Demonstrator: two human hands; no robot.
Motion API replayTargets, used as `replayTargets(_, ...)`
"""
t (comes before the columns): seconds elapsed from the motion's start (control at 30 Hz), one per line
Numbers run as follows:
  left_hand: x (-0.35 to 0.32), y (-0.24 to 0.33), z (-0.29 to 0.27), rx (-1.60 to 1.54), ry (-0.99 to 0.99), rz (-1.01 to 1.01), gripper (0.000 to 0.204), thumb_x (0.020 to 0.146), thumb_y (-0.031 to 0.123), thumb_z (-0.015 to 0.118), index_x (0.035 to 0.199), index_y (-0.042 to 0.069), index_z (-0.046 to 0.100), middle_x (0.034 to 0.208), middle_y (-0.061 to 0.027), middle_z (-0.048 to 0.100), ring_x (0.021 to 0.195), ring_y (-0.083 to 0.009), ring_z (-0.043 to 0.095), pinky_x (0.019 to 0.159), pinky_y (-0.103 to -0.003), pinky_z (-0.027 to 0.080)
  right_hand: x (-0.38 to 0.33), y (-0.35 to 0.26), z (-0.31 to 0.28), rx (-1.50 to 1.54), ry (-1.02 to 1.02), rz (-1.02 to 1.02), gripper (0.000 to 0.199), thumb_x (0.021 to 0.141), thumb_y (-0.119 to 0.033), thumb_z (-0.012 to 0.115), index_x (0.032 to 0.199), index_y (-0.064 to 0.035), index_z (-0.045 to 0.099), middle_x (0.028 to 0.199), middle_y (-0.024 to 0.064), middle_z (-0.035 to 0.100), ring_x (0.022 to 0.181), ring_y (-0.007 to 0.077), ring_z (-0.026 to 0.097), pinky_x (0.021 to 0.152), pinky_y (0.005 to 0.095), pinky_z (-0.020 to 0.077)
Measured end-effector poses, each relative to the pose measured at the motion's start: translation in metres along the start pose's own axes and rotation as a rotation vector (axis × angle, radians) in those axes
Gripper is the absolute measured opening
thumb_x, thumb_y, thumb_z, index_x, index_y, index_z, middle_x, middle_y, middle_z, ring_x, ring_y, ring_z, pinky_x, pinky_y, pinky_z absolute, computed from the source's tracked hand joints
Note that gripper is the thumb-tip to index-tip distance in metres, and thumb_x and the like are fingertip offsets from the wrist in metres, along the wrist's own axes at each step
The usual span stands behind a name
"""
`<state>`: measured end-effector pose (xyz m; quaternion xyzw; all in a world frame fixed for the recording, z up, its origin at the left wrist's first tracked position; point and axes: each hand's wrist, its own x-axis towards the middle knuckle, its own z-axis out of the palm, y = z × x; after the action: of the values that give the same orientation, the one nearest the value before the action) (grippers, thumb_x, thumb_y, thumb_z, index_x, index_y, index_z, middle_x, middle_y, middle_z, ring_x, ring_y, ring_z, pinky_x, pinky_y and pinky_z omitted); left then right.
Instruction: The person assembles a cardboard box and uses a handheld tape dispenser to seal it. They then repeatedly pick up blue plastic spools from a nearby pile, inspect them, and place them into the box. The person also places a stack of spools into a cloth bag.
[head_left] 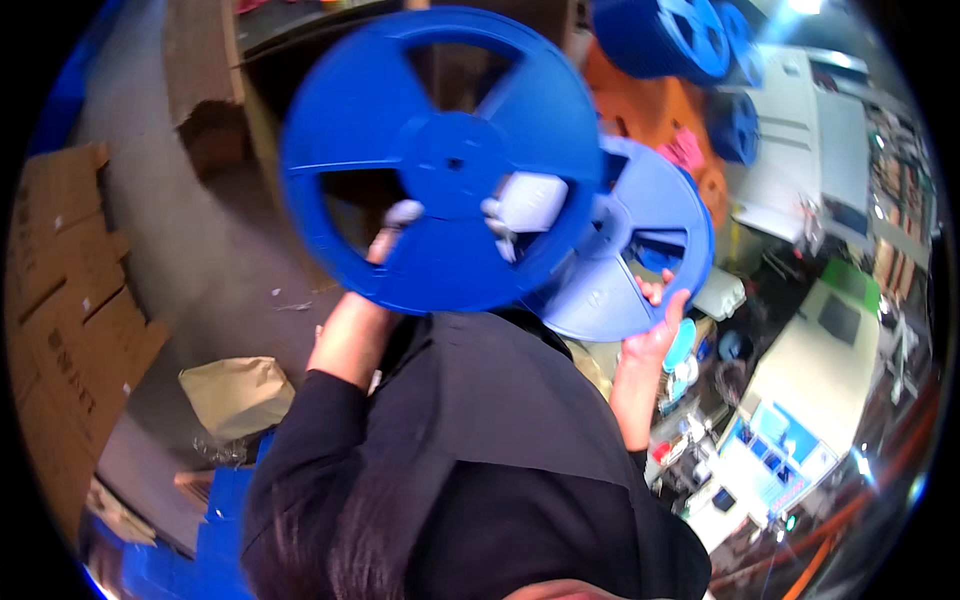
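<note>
A large blue plastic reel [450,160] with wide cut-outs hangs in front of me, flat face up. My left hand [383,243] is closed on it from beneath, mostly hidden by the reel; pale fingertips show through the cut-outs. To its right, a second blue reel [660,210], looking paler in the light, lies tilted and partly behind the first. My right hand [655,325] grips its lower right rim, with the thumb outside and fingers at a cut-out.
Stacked blue reels [650,40] stand at the far right by an orange surface [640,95]. Cardboard boxes [70,310] are stacked at left, near a brown paper bag [237,397] on the floor. An open carton [200,80] stands ahead. Pale machines [815,370] line the right.
</note>
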<state>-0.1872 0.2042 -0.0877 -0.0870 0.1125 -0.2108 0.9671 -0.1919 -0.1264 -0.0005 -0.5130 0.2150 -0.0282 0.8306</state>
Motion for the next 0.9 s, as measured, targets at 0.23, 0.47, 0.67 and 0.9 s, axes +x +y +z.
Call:
replayTargets(0.23,-0.027,0.066,-0.019,0.107,-0.255,0.386,0.082,0.074,0.044,0.076,0.136,0.008,0.035,0.118,-0.0112,0.052,0.115,-0.0271,0.05,0.104,-0.042,0.042,0.004,-0.01,0.017,0.123,-0.192,-0.122,0.056,0.087,-0.047,0.061,0.118,-0.0026,0.049,0.066,-0.0027,0.038,0.073,0.0128,0.049,0.101,0.0392,0.0415)
replayTargets(0.47,-0.053,0.081,-0.016,0.381,-0.035,0.377,0.084,0.076,0.048,0.07,0.135,-0.001,0.036,0.123,-0.0162,0.053,0.119,-0.0297,0.05,0.108,-0.042,0.036,0.01,-0.014,0.032,0.24,-0.263,-0.094,0.055,0.083,-0.051,0.063,0.115,-0.0078,0.053,0.067,-0.0044,0.037,0.072,0.0115,0.05,0.098,0.0365,0.0415)
replayTargets(0.67,-0.05,0.058,-0.009,0.486,0.183,0.361,0.072,0.086,0.041,0.059,0.136,-0.006,0.037,0.13,-0.0189,0.052,0.121,-0.0292,0.049,0.108,-0.04,0.036,0.006,-0.011,0.053,0.27,-0.246,-0.087,0.054,0.084,-0.047,0.064,0.115,-0.0044,0.051,0.068,-0.0032,0.037,0.072,0.0122,0.05,0.103,0.0376,0.0394)
replayTargets(0.9,-0.05,0.04,-0.003,0.712,0.333,0.44,0.061,0.085,0.026,0.068,0.135,0.004,0.041,0.113,-0.0144,0.063,0.104,-0.0254,0.061,0.094,-0.039,0.049,-0.001,-0.015,0.063,0.178,-0.199,-0.098,0.056,0.083,-0.047,0.065,0.115,-0.0032,0.05,0.07,-0.0026,0.04,0.076,0.0124,0.052,0.105,0.0384,0.0385)
